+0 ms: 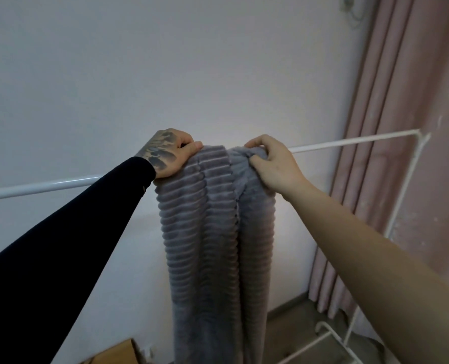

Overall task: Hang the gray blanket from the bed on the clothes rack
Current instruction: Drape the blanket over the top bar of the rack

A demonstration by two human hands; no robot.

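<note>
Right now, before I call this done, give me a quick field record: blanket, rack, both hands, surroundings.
blanket: gray blanket, ribbed, draped over the rack's top bar, bunched narrow, hanging down toward the floor
rack: white clothes rack, horizontal bar bare on both sides of the blanket, right upright and foot visible
left hand: left hand on the blanket's left top edge at the bar
right hand: right hand pinching a fold at the top right
surroundings: white wall behind, pink curtain at right
status: hung, not spread out
</note>
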